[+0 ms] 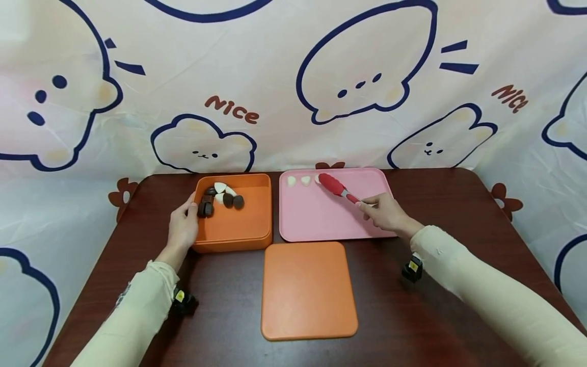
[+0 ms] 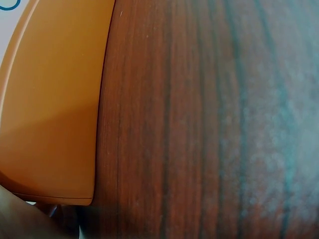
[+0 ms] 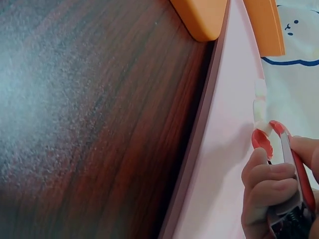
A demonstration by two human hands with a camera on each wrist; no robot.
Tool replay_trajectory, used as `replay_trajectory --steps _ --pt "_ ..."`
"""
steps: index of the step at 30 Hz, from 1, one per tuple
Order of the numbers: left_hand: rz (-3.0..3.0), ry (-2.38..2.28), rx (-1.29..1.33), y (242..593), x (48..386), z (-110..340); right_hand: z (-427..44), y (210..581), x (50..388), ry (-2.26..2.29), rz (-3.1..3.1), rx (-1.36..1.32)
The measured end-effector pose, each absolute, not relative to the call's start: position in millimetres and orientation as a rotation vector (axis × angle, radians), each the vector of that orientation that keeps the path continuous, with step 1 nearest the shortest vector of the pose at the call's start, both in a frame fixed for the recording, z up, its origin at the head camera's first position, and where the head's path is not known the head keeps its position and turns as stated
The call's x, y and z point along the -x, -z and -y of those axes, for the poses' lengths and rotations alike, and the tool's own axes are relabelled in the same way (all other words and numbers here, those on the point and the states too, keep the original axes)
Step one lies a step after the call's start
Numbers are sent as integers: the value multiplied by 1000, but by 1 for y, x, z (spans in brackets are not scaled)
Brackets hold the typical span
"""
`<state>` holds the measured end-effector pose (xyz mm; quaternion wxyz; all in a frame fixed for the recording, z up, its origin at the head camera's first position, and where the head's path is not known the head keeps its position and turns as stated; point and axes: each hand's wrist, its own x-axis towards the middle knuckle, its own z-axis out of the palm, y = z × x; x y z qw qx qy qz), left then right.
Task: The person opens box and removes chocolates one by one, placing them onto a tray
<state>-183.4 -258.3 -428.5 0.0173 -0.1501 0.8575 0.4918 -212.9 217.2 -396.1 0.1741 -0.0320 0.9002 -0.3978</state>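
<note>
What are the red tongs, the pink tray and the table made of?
Tongs: likely shiny metal, by the silver gleam; red parts perhaps silicone or plastic. Tray: probably smooth plastic, given its even pink and rounded corners. Table: glossy, dark streaky grain, so wood or a wood-look coating.

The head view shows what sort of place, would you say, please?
Probably a staged tabletop recording booth: a white, cloth-like backdrop with navy cartoon outlines stands around three sides of a dark brown wood-grain table, and a small black wrist-worn device looks like a camera.
</note>
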Motion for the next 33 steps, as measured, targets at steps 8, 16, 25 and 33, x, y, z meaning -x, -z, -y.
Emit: replay_trajectory --steps 8,16,25,33 --pt "-2671 -1542 447 427 184 258 -218 393 219 1028 -2606 75" --pt "-2676 -1540 450 425 186 259 -215 390 222 943 -2708 128" --pt "-2668 -1528 461 425 184 260 -209 390 218 796 -2816 171" --pt "-2677 -1518 448 427 183 258 -208 390 210 845 -2883 155"
